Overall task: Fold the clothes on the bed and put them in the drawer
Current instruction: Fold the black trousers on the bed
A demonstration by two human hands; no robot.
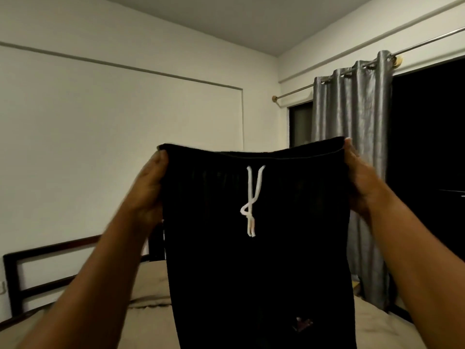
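Left hand (pixel 151 190): grips one end of the waistband of the black pants (pixel 259 268).
Right hand (pixel 359 180): grips the other end; the pants hang spread between the hands, above the bed (pixel 148 285).
Progress: folding seemingly not begun; no drawer in view.
Room: open air ahead of both hands; curtain (pixel 352 137) beyond the right hand.

Home bedroom: bed (pixel 151 321) with headboard (pixel 50 260), grey curtain (pixel 352 147) (window dark).
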